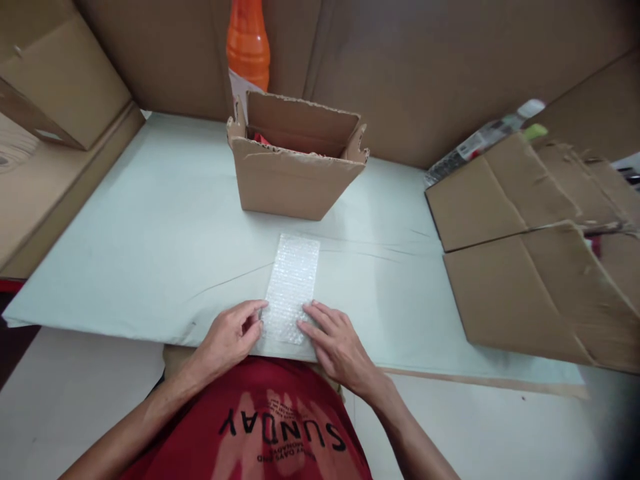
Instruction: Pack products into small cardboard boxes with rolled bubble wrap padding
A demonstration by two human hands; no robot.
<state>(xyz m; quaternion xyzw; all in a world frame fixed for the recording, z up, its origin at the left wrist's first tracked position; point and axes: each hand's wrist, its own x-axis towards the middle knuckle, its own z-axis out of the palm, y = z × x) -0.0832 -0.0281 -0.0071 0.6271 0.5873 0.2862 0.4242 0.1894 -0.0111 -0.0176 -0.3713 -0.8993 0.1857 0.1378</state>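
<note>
A narrow sheet of clear bubble wrap (291, 283) lies flat on the pale sheet covering the table (150, 227), its near end at the table's front edge. My left hand (231, 335) has its fingers curled and pinches the sheet's near left corner. My right hand (336, 341) lies flat with its fingers stretched out, the fingertips pressing the sheet's near right edge. Beyond the wrap stands a small open cardboard box (295, 157) with something red inside it.
An orange plastic bottle (248, 41) stands behind the small box. Large flattened cardboard boxes (535, 267) lie at the right, a clear bottle (480, 140) behind them. More cardboard lines the left side (60, 73) and the back wall.
</note>
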